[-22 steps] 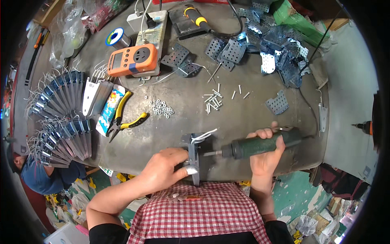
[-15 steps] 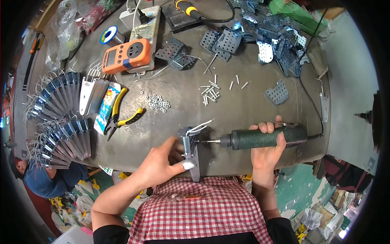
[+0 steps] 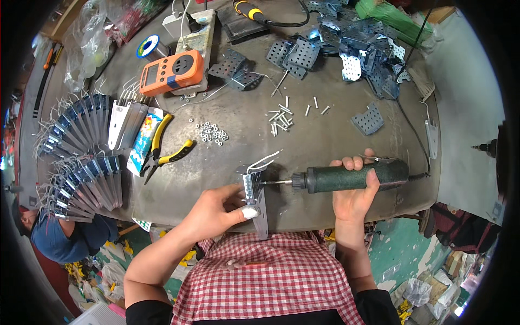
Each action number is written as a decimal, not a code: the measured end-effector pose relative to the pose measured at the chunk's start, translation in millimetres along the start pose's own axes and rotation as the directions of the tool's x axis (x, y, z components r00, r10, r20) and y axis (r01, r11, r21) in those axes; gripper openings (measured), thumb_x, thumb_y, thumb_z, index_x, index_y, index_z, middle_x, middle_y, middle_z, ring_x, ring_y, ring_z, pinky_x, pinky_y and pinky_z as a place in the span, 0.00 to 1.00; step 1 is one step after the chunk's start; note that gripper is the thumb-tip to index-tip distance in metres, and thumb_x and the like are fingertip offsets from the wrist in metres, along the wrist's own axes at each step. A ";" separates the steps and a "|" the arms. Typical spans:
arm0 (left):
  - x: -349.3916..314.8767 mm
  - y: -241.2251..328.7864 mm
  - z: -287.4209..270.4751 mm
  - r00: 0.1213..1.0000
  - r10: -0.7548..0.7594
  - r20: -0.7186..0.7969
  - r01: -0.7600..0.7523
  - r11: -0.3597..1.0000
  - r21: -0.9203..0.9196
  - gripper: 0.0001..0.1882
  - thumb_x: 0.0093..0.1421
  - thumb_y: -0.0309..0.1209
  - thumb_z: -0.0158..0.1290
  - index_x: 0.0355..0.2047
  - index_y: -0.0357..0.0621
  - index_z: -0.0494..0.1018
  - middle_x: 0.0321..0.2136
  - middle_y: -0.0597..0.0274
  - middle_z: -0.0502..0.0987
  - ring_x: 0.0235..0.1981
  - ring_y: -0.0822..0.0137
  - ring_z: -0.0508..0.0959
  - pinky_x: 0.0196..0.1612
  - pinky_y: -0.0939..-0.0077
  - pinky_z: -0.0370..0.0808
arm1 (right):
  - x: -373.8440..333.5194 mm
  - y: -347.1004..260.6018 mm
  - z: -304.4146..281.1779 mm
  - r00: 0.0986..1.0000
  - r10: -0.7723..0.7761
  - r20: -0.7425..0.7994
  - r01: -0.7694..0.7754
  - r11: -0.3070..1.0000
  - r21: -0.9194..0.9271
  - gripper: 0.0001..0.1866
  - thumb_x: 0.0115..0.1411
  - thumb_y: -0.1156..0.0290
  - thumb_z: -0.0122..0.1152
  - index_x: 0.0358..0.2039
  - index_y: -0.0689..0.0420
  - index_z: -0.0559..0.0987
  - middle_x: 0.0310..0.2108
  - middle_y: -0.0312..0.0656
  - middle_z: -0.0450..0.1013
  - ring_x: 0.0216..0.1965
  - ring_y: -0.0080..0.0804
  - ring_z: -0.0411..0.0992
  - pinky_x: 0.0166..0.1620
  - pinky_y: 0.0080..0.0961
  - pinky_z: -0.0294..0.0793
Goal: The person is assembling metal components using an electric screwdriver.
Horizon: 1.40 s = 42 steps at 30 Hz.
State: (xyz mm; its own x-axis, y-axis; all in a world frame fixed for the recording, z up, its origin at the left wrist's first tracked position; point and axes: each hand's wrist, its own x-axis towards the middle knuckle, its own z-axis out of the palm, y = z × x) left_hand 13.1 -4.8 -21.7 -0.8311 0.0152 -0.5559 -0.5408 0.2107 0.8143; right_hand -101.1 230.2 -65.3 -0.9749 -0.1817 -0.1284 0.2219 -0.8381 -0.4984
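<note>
My left hand (image 3: 219,212) grips a flat grey metal part with white wires (image 3: 258,208) near the table's front edge; its thumb has a white wrapping. A perforated dark bracket sits at the part's upper end, partly hidden by my fingers. In my right hand (image 3: 355,200) lies a green-wrapped electric screwdriver (image 3: 346,179), held level. Its bit points left and its tip meets the bracket. Beyond my hands are a loose group of screws (image 3: 279,120) and a cluster of small nuts (image 3: 211,133).
Yellow-handled pliers (image 3: 161,151) and fanned rows of wired parts (image 3: 81,127) lie at left. An orange meter (image 3: 172,72) rests on a power strip. Perforated metal plates (image 3: 368,54) pile up at the back right. A soldering iron (image 3: 250,10) is at the back; a person (image 3: 70,238) sits at lower left.
The screwdriver and the wired part have shifted slightly upward in the picture, with the bit still against the bracket. Both hands keep their hold.
</note>
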 end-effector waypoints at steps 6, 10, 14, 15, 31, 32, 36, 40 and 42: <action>1.3 0.3 1.0 1.000 -0.004 -0.006 0.004 1.000 -0.005 0.28 0.49 0.35 0.59 0.47 0.30 0.67 0.32 0.52 0.76 0.33 0.69 0.76 0.38 0.74 0.73 | 1.6 0.9 2.3 0.999 0.001 0.038 -0.001 1.000 0.015 0.20 0.54 0.64 0.55 0.47 0.51 0.64 0.30 0.34 0.66 0.37 0.29 0.64 0.50 0.36 0.61; -2.7 4.9 5.0 0.991 0.114 -0.076 -0.111 0.993 0.039 0.28 0.47 0.34 0.60 0.45 0.31 0.68 0.34 0.51 0.75 0.32 0.66 0.77 0.37 0.74 0.74 | 6.1 3.7 4.6 0.999 0.046 -0.008 -0.046 0.999 0.013 0.19 0.53 0.65 0.56 0.46 0.51 0.65 0.29 0.34 0.66 0.37 0.28 0.64 0.50 0.36 0.61; -19.8 24.7 13.5 0.742 0.662 -0.102 -0.477 0.630 0.613 0.29 0.37 0.34 0.64 0.41 0.38 0.70 0.40 0.50 0.71 0.38 0.55 0.75 0.37 0.70 0.75 | 1.5 -9.8 22.3 0.999 0.043 0.027 -0.050 0.939 0.339 0.20 0.51 0.65 0.57 0.45 0.51 0.67 0.29 0.32 0.64 0.37 0.26 0.63 0.50 0.35 0.61; -15.2 19.2 17.9 0.596 0.796 -0.101 -0.560 0.503 0.658 0.27 0.38 0.32 0.62 0.42 0.38 0.70 0.41 0.48 0.70 0.39 0.54 0.75 0.38 0.70 0.75 | 0.3 -12.7 25.0 0.997 0.063 0.045 -0.077 0.870 0.486 0.20 0.50 0.65 0.58 0.45 0.51 0.67 0.29 0.31 0.63 0.36 0.25 0.63 0.50 0.35 0.61; 50.7 3.9 -26.6 0.615 0.735 -0.287 -0.122 0.448 0.886 0.15 0.40 0.18 0.52 0.31 0.39 0.65 0.27 0.53 0.69 0.32 0.52 0.70 0.35 0.63 0.68 | -15.4 -8.4 -7.5 0.994 0.109 0.004 -0.104 0.933 0.345 0.23 0.50 0.66 0.60 0.47 0.51 0.67 0.28 0.31 0.62 0.36 0.25 0.62 0.49 0.33 0.61; 50.5 3.5 -28.6 0.644 0.723 -0.251 -0.138 0.432 0.891 0.16 0.39 0.17 0.52 0.31 0.39 0.66 0.27 0.54 0.70 0.32 0.51 0.70 0.35 0.63 0.69 | -14.9 -8.6 -7.7 0.994 0.107 0.001 -0.101 0.934 0.343 0.23 0.50 0.66 0.60 0.47 0.51 0.67 0.28 0.31 0.62 0.36 0.25 0.62 0.49 0.33 0.61; 33.0 1.3 -19.8 0.744 0.552 -0.376 -0.178 0.706 0.685 0.13 0.42 0.18 0.53 0.30 0.39 0.66 0.30 0.56 0.73 0.31 0.60 0.74 0.34 0.71 0.70 | -14.6 -10.5 -6.6 0.994 0.106 -0.004 -0.098 0.937 0.336 0.22 0.50 0.66 0.60 0.47 0.51 0.67 0.28 0.31 0.63 0.36 0.25 0.62 0.49 0.33 0.61; -6.7 -3.6 14.6 0.909 0.270 -0.317 -0.364 0.885 -0.290 0.09 0.50 0.19 0.54 0.31 0.39 0.66 0.35 0.60 0.73 0.40 0.73 0.71 0.44 0.77 0.68 | -12.9 -7.3 -5.4 0.994 0.113 -0.010 -0.104 0.944 0.313 0.21 0.50 0.66 0.59 0.46 0.52 0.67 0.28 0.31 0.63 0.36 0.25 0.62 0.49 0.33 0.61; -16.3 -3.2 27.5 0.912 0.272 -0.306 -0.374 0.857 -0.354 0.09 0.51 0.18 0.53 0.31 0.40 0.65 0.35 0.60 0.73 0.40 0.71 0.71 0.45 0.76 0.67 | -13.8 -9.5 -3.5 0.993 0.116 -0.009 -0.107 0.943 0.315 0.21 0.50 0.66 0.59 0.45 0.51 0.67 0.28 0.31 0.62 0.36 0.25 0.62 0.49 0.33 0.60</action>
State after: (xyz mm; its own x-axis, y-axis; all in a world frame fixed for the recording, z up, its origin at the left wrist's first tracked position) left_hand 31.9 21.1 -19.9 -0.9450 -0.2276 -0.2348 -0.1987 -0.1707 0.9651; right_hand -89.7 242.5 -61.9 -0.9425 -0.2726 -0.1933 0.3081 -0.9329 -0.1863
